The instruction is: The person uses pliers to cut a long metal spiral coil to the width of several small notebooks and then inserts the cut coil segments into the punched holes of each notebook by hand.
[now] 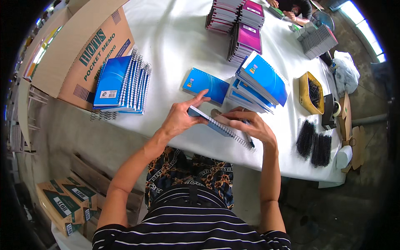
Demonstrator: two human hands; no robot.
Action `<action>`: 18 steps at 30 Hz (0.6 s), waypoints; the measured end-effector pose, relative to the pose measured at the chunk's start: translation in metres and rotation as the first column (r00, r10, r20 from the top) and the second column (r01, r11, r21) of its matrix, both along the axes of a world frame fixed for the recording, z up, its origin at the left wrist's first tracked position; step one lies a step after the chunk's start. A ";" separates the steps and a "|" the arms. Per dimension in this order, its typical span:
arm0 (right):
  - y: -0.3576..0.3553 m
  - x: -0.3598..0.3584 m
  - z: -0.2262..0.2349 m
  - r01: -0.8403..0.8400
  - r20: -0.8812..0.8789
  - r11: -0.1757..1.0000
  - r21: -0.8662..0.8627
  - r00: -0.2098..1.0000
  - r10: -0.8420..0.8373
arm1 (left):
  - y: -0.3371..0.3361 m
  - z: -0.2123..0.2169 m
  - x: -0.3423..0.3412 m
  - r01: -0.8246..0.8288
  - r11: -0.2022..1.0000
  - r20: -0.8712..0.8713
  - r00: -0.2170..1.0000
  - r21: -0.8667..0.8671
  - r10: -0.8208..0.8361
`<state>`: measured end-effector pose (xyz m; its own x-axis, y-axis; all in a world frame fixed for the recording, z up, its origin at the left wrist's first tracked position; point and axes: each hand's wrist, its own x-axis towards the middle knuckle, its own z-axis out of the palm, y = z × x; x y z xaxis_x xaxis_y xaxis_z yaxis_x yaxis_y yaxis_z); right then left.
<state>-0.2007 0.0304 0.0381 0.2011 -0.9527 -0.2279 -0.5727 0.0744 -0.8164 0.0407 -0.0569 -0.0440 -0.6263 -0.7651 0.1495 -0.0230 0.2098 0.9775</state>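
Note:
My left hand [180,118] is closed on a blue notebook [216,128], thumb and fingers gripping its left end, and holds it tilted above the table's near edge. A spiral wire coil [239,139] runs along the notebook's upper edge and sticks out past its right end. Against that edge press the fingers of my right hand [253,125]. Under its palm shows a slim dark tool [250,139], its kind partly hidden. Just beyond lies a blue notebook [206,85], flat on the white table. To its right leans a pile of blue notebooks [264,77].
Coil-bound blue notebooks [113,81] stand stacked at left by a large cardboard box [93,54]. Purple notebooks [249,39] are piled at the back. Black coils [312,141] and a yellow tray [306,93] lie at right. A co-worker's hands [291,16] are at the far side.

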 end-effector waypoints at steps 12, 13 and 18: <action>-0.005 0.002 0.000 0.013 0.020 1.000 -0.008 1.000 -0.013 | -0.005 -0.001 0.001 0.066 0.995 -0.026 0.998 0.073 -0.065; -0.006 0.002 -0.005 0.040 0.062 0.999 -0.027 0.997 -0.038 | -0.006 -0.002 0.002 0.070 0.995 -0.028 0.997 0.071 -0.068; -0.006 0.000 -0.005 0.007 0.232 0.998 -0.060 0.973 0.007 | -0.007 0.001 0.002 0.091 0.992 -0.028 0.996 0.092 -0.088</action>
<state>-0.2010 0.0242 0.0329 0.2422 -0.9631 -0.1177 -0.3673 0.0212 -0.9299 0.0427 -0.0639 -0.0433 -0.6899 -0.7174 0.0961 0.0155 0.1181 0.9929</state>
